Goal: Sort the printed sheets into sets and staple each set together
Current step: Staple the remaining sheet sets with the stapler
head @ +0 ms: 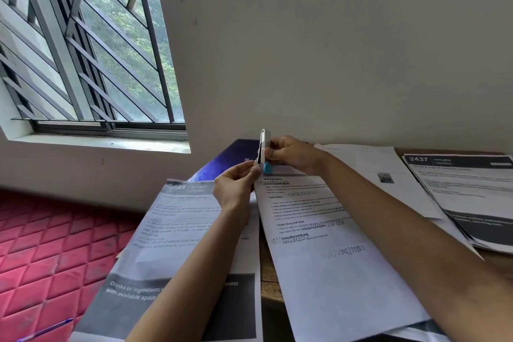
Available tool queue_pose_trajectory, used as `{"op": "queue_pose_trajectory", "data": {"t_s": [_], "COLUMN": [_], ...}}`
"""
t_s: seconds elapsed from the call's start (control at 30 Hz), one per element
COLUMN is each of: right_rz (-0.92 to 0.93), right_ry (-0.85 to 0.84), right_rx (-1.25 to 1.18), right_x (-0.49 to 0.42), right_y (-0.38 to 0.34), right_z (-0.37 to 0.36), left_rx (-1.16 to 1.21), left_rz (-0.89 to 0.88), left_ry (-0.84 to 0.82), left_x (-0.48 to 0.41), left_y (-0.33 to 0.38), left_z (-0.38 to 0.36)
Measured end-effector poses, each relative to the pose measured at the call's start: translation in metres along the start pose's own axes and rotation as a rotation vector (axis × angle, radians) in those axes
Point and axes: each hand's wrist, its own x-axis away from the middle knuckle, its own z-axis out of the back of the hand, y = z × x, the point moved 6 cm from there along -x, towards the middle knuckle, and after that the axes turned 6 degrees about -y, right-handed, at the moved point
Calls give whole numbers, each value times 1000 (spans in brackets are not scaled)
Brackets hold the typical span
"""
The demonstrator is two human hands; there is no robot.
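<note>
**Stapler in Both Grips, Sheets Waiting Below**

A person's right grip [291,154] is clamping round a stapler [263,144], holding it on end with its blue tip pointing down. The left grip [236,186], just below and to the left of it, is pinching the stapler's lower end between thumb and fingertips. Both are closed on the tool; whether a sheet corner or a strip of staples is also caught there is too small to tell. Holding it clear of the paper is probably letting the person check or load it before binding a set. Directly beneath the grips a printed sheet [319,230] is lying on the wooden surface [268,266]. Another sheet [177,219], below the left grip, is reaching past the surface's edge beside a red mattress [41,244]. Well to the right of the right grip a stack of sheets [466,194] is waiting, apparently already sorted. A dark blue folder [236,158] is lying just behind the grips, near the wall.
</note>
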Motion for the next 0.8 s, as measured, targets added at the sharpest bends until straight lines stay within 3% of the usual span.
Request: {"op": "queue_pose_trajectory", "data": {"t_s": [0.63,0.8], "right_rz": [-15,-8], "right_ry": [5,27], "right_rx": [-33,-31], "right_x": [2,2], "right_y": [1,3], "right_z": [-5,-4], "left_rx": [0,-245], "left_rz": [45,-66], "left_ry": [-16,-56], "left_x": [-2,-4], "left_y": [-2,1], "left_z": [2,-2]}}
